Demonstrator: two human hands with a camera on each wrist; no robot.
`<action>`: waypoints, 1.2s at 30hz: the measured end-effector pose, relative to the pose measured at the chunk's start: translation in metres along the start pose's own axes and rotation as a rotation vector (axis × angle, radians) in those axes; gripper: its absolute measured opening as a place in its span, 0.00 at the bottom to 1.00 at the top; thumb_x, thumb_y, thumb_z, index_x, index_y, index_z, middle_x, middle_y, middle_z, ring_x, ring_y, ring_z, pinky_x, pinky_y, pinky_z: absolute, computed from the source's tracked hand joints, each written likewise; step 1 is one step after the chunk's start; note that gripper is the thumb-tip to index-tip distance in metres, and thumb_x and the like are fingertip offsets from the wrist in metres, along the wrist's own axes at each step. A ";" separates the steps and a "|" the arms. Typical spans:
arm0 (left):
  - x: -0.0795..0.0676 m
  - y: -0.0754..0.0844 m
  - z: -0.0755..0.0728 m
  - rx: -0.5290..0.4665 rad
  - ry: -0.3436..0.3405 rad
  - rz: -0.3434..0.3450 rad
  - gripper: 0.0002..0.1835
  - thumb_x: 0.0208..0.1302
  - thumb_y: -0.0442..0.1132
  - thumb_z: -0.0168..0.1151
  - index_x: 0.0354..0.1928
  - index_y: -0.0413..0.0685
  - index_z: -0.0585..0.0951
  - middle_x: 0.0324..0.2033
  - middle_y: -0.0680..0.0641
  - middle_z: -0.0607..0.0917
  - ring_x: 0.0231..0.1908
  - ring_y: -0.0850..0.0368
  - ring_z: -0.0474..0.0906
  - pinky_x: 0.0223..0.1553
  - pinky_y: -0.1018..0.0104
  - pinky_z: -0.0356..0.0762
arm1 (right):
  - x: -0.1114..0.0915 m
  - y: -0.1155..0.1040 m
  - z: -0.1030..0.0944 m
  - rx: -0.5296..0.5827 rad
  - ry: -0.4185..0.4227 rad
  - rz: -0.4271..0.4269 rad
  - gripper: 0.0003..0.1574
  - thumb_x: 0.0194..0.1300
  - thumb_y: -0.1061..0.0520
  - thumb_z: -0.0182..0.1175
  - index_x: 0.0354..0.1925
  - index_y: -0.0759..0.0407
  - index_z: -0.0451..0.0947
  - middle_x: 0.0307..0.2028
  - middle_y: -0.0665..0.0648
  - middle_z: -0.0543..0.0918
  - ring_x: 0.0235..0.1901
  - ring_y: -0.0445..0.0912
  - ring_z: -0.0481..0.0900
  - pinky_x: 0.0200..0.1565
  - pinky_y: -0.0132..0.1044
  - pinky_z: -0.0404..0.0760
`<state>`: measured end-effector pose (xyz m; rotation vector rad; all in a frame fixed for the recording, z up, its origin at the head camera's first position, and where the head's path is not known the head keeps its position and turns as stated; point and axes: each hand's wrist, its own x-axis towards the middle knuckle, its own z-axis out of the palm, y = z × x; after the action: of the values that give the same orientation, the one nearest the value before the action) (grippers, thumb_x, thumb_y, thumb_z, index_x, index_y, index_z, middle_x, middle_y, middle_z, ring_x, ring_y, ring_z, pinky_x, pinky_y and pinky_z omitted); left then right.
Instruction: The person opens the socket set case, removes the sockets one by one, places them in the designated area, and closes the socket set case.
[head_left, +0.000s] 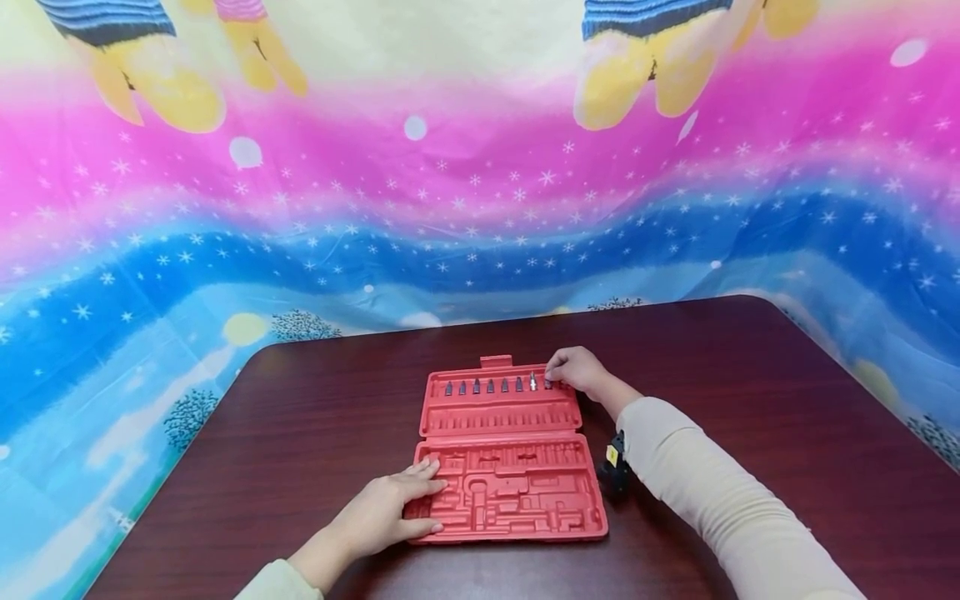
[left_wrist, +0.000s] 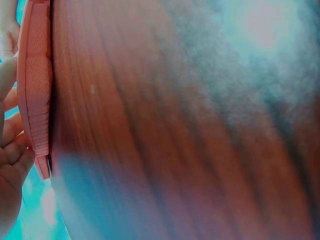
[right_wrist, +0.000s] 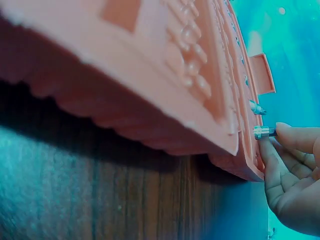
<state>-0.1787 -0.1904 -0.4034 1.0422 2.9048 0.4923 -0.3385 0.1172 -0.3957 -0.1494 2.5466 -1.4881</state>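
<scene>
A red plastic tool case (head_left: 501, 434) lies unfolded on the table. Along the far half runs a row of small upright screwdriver bits (head_left: 491, 386), mostly dark, with one silver bit (head_left: 533, 381) toward the right. My right hand (head_left: 573, 371) is at the right end of that row. Its thumb and fingertips pinch a screwdriver bit (right_wrist: 262, 132), silver-bodied with a dark tip, standing at the case; its lower end is hidden. My left hand (head_left: 386, 508) rests on the near half's left edge, fingers spread and thumb close to the front corner.
The near half has moulded recesses (head_left: 517, 492) of various shapes. A latch tab (head_left: 496, 362) sticks out at the far edge. A black wrist camera (head_left: 615, 462) hangs beside the case's right side. Behind the dark wooden table (head_left: 322, 400) hangs a colourful printed cloth (head_left: 465, 192).
</scene>
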 end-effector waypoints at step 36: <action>-0.005 0.002 0.000 0.035 -0.022 -0.003 0.29 0.54 0.56 0.54 0.54 0.47 0.72 0.58 0.45 0.66 0.58 0.51 0.58 0.53 0.56 0.61 | -0.037 -0.008 -0.026 0.322 0.012 -0.008 0.13 0.61 0.61 0.51 0.41 0.70 0.68 0.32 0.61 0.79 0.38 0.57 0.77 0.41 0.45 0.74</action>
<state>-0.1738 -0.1917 -0.4037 1.0398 2.9058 0.4286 -0.3075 0.1421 -0.3718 -0.1046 2.2762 -1.8801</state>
